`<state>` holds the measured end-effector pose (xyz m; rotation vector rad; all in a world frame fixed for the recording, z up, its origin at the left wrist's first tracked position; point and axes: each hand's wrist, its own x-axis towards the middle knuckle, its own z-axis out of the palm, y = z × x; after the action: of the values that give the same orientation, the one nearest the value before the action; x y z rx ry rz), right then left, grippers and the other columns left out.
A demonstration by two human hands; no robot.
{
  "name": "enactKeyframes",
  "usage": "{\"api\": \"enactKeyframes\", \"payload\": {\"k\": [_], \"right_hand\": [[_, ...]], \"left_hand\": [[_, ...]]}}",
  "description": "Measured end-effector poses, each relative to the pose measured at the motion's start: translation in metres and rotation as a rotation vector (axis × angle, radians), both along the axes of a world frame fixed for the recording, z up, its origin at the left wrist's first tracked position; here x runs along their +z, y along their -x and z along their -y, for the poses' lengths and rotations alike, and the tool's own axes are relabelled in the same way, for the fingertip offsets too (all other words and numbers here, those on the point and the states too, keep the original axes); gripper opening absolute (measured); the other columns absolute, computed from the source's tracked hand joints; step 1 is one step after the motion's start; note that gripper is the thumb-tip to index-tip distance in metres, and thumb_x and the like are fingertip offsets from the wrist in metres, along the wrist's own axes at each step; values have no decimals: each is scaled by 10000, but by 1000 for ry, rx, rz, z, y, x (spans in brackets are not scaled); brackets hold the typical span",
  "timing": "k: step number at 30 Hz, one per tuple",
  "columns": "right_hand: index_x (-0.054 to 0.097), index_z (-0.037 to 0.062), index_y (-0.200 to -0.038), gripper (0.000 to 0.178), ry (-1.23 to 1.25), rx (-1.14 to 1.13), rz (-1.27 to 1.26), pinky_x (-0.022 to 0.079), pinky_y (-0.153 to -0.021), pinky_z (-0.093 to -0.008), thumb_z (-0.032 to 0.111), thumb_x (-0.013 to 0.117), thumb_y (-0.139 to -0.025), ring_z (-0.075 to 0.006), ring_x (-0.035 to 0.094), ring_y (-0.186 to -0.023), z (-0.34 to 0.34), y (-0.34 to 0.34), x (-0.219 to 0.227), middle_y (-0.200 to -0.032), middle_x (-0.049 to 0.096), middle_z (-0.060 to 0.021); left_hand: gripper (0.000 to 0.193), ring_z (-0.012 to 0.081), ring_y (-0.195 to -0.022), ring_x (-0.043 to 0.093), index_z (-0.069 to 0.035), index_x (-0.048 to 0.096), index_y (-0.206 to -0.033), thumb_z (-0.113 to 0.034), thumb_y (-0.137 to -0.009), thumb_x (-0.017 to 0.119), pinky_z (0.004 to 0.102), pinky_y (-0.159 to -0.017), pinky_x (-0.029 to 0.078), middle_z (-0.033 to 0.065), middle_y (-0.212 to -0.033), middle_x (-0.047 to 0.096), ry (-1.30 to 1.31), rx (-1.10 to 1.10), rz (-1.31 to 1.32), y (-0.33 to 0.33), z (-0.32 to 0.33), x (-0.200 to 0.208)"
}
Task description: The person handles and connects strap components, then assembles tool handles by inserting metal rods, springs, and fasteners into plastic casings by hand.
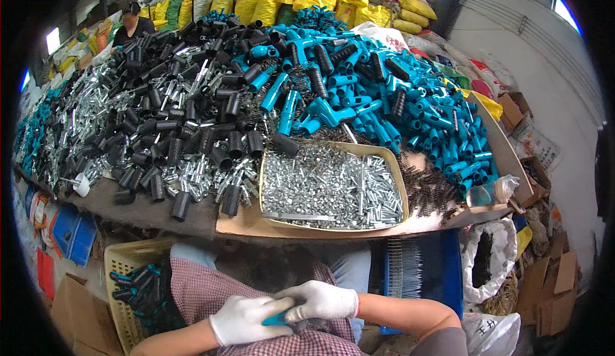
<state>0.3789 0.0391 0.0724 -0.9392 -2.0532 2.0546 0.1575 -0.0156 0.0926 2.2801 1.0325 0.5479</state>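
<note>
Low over my lap, both hands in white gloves come together around a teal plastic piece (275, 319). My left hand (243, 321) is closed on it, and so is my right hand (322, 300), whose fingers overlap the left ones. Only a small teal patch shows between the gloves, so its full shape is hidden. Beyond them on the table stands a cream tray (404, 196) of small metal pins and nut-like pieces, with a flat metal strip (298, 216) at its near side. Teal tubular plastic parts (384, 125) are heaped behind it.
Black sleeves (180, 206) and metal rods pile up at the left, dark springs (430, 189) right of the tray. A yellow crate (123, 321) holding teal-and-black parts is at my left; a blue tub (452, 273) is at my right. A person (132, 26) sits far left.
</note>
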Motion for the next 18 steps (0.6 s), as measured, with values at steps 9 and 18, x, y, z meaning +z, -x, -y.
{"api": "enactKeyframes", "payload": {"k": [9,18], "right_hand": [[739,94,-957,210,-912,-216,406,527,-760,-393,243,683,-819,-314,662,-873,-97,-8,81,-946,695,-138],[749,90,-846,189,-1042,-502,690,524,-793,-418,239,684,-750,-335,675,-837,-179,-31,46,-854,705,-151]], "left_hand": [[467,239,-601,657,-134,678,-1111,-359,-721,799,340,-529,521,58,-723,646,-161,162,59,-7,-18,6],[509,271,-610,651,-81,669,-1099,-297,-669,837,359,-541,519,94,-741,645,-136,214,78,2,-15,7]]}}
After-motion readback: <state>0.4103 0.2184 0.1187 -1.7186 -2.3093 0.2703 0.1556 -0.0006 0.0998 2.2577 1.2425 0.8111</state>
